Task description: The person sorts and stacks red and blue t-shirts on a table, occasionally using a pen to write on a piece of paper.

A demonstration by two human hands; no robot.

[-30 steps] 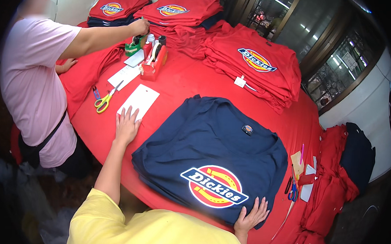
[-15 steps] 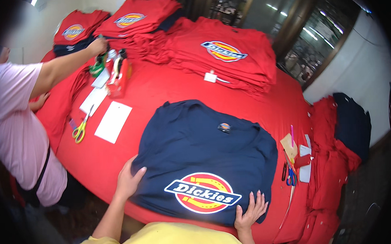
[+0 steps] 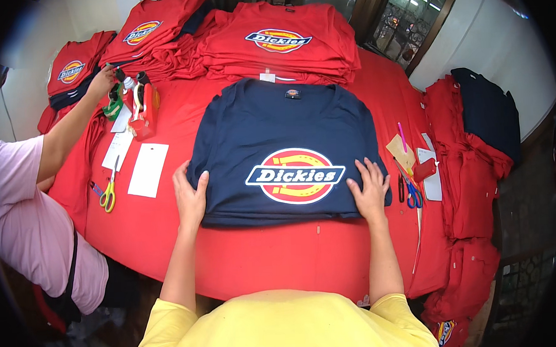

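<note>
A navy T-shirt [image 3: 227, 138] lies folded and spread flat on the red-covered table in front of me, a big oval print in red, yellow and white across its lower part. Several layers show along its near edge, so more cloth lies under the top one. My left hand [image 3: 191, 194] rests against its left edge, thumb apart from the fingers. On the right side, my right hand [image 3: 370, 191] lies palm down on the cloth with spread fingers.
Piles of red shirts [image 3: 278, 24] stand at the back, more red clothes [image 3: 464, 178] at the right. Blue-handled scissors [image 3: 413, 195] lie right; yellow-handled scissors [image 3: 108, 196], a white card [image 3: 149, 171] and a red tape dispenser [image 3: 144, 111] lie left. A person in pink [image 3: 37, 209] reaches there.
The navy T-shirt has slid away from me toward the red pile and sits straighter. Both my hands have moved forward with it. The view has shifted too.
</note>
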